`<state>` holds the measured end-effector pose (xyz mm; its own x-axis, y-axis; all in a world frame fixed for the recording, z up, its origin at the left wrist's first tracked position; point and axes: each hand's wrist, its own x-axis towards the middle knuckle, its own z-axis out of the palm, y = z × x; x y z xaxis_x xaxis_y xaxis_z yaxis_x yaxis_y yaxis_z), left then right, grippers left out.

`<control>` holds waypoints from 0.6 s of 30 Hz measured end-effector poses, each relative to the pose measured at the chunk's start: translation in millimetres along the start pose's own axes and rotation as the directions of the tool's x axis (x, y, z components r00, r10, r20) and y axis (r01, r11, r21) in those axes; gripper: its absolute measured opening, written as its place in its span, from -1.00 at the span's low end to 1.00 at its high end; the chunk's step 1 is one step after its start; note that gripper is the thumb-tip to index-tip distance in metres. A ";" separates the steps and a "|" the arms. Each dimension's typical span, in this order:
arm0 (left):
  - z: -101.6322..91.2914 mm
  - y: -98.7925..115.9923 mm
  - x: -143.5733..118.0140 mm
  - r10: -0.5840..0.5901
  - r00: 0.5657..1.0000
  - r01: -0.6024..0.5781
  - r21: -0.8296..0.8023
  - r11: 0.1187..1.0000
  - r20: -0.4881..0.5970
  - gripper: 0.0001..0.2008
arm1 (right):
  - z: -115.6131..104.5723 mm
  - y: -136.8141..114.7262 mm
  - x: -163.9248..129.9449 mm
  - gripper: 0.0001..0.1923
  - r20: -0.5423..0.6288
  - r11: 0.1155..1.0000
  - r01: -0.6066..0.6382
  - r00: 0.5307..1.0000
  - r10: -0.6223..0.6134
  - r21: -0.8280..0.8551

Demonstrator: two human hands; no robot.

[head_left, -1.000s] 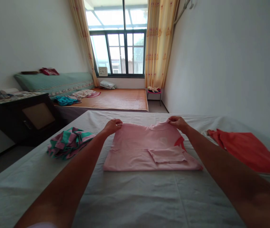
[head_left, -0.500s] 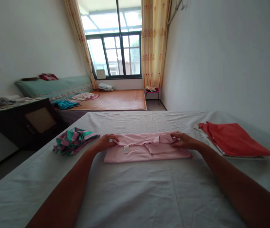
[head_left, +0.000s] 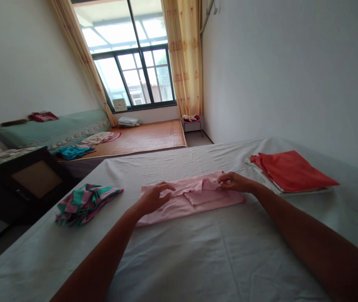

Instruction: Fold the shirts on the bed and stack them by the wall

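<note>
A pink garment [head_left: 179, 207], folded into a long flat strip, lies across the white sheet in front of me. Its folds hide what kind of clothing it is. My right hand [head_left: 236, 183] pinches the far edge near its right end. Over its left part is my left hand [head_left: 154, 199], thumb and fingers apart, resting on or just above the cloth; I cannot tell which. A smaller folded flap shows on the strip between the hands.
A crumpled green and pink striped cloth [head_left: 86, 203] lies to the left. On the right, a folded red cloth [head_left: 294, 170] rests on whitish fabric. Beyond the white-sheeted surface [head_left: 179, 260] stand a bed with a brown mat [head_left: 147, 134] and a dark cabinet [head_left: 37, 180].
My left hand has let go of the far left corner and moved right and nearer, covering the white label. The right hand keeps its pinch. The view has tilted and turned right.
</note>
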<state>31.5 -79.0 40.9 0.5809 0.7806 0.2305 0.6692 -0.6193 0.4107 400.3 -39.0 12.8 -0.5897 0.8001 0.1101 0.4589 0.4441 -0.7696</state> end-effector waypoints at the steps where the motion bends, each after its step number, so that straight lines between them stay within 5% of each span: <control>1: 11.6 15.6 10.4 0.026 1.000 -0.026 0.049 0.998 0.004 -0.75 | 1.3 1.1 0.5 -0.65 -0.026 1.000 -0.002 1.000 0.002 0.007; 4: 48.2 50.4 38.4 -0.012 0.999 0.020 0.216 0.976 -0.038 -0.70 | 4.9 3.7 1.9 -0.61 -0.101 1.000 0.008 0.995 -0.007 0.014; 8: 78.4 60.8 58.5 -0.111 0.987 0.145 0.336 0.931 -0.118 -0.80 | 4.3 7.2 1.7 -0.65 -0.104 0.998 0.062 0.993 -0.064 -0.015; 14: 79.0 41.0 51.0 -0.026 0.975 0.069 0.188 0.980 -0.221 -0.82 | -1.1 18.1 -0.9 -0.61 0.045 0.992 -0.016 0.999 0.010 0.128; 18: 79.4 28.7 52.2 -0.255 0.941 0.257 -0.019 0.966 -0.221 -0.78 | 4.9 26.5 6.4 -0.61 -0.078 0.980 -0.066 0.994 0.081 0.187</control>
<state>117.8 -62.7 -5.3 0.2739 0.9112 0.3078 0.7871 -0.3963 0.4727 405.4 -24.2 -10.0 -0.4964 0.8628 0.0960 0.3644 0.3075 -0.8790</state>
